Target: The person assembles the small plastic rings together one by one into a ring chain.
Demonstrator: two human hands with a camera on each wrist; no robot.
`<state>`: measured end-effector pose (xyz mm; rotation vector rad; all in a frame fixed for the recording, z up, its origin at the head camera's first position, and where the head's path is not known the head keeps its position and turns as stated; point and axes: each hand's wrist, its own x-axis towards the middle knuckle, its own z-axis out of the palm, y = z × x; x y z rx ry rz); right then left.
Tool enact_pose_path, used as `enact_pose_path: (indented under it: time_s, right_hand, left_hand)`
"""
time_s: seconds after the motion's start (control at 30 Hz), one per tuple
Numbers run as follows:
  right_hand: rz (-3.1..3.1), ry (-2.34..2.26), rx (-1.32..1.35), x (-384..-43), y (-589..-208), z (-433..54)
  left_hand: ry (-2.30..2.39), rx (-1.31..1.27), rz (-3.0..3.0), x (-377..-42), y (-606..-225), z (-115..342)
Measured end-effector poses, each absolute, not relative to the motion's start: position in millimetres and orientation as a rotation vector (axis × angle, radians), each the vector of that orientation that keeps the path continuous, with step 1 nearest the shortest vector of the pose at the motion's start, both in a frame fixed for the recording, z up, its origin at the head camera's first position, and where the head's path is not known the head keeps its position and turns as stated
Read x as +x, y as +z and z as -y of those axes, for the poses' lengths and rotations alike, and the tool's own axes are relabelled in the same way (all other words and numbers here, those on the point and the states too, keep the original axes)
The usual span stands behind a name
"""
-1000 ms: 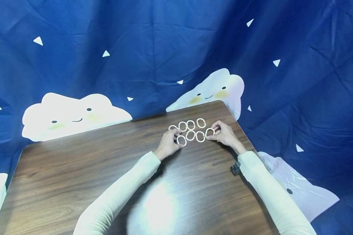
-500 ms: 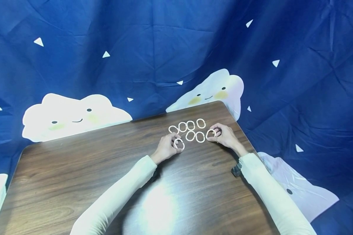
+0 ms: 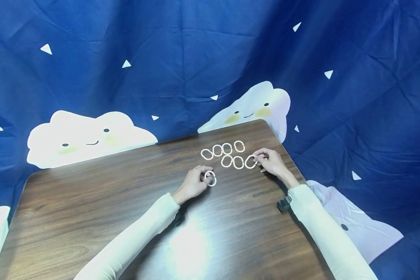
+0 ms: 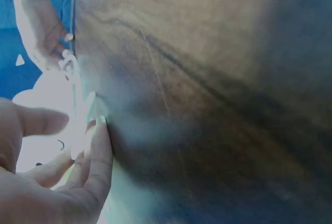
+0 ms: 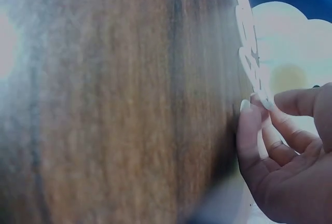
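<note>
Near frame centre, the left hand point(image 3: 194, 182) pinches a white oval ring point(image 3: 215, 180); farther right, the right hand point(image 3: 273, 162) seemingly pinches its twin point(image 3: 246, 161). Both should handle light, stiff; grip rims.

Room over table point(image 3: 73, 206) left of left sleeve point(image 3: 136, 231) — white rings point(image 3: 227, 154) crowd far-right end, curtain point(image 3: 210, 50) beyond.

The white rings point(image 3: 233, 161) look like smooth plastic, the tabletop point(image 3: 91, 202) glossy wood, the backdrop point(image 3: 203, 46) creased cloth.

Long pale sleeves point(image 3: 136, 233), softly creased, plain cuffs point(image 3: 170, 201), small black device point(image 3: 283, 204) beside the right one
</note>
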<state>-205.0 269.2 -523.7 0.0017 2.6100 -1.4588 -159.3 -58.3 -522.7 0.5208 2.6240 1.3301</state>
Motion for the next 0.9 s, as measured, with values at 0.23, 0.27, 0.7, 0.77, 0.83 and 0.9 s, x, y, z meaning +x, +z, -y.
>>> enact_pose_path:
  time_s: [0.23, 0.27, 0.7, 0.77, 0.83, 0.9]
  right_hand:
    - [-2.527, -1.567, -0.003, -200, -528, -273]
    - [-2.521, -1.577, -0.005, -199, -528, -273]
    - [-2.451, -1.724, 0.001, -192, -532, -277]
    - [-2.451, -1.725, -0.003, -191, -532, -276]
    - [-2.45, -1.728, -0.004, -189, -532, -276]
    - [-2.455, -1.725, -0.009, -187, -532, -275]
  left_hand:
    - [1.288, 0.468, -2.684, -150, -522, 69]
    - [1.28, 0.47, -2.694, -148, -522, 70]
    - [1.483, 0.432, -2.543, -124, -516, 79]
    - [1.549, 0.381, -2.492, -121, -516, 80]
    - [1.589, 0.346, -2.469, -119, -517, 81]
    - [1.611, 0.317, -2.46, -117, -518, 81]
